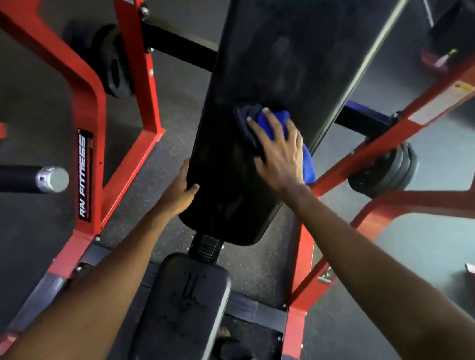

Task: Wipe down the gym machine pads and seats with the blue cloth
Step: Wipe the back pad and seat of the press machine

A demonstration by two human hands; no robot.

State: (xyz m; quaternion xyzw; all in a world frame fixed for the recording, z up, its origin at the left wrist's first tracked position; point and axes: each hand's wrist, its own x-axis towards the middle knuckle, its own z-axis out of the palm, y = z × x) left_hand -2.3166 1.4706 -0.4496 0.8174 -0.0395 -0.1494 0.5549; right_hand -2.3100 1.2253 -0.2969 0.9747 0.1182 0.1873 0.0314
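right hand (282, 152): flat, open, pressing blue cloth (275, 122) on back pad (274, 51) | pad's long axis runs ahead, unwiped | left hand (180, 189): gripping pad edge

The long black back pad (273, 65) is smooth and shiny, and it slopes down toward its round bottom end. The blue cloth (278, 125) is bunched up and lies flat on the back pad, near its right edge and a bit above its bottom end. The small black seat (183, 307) sits just below the back pad's bottom end.
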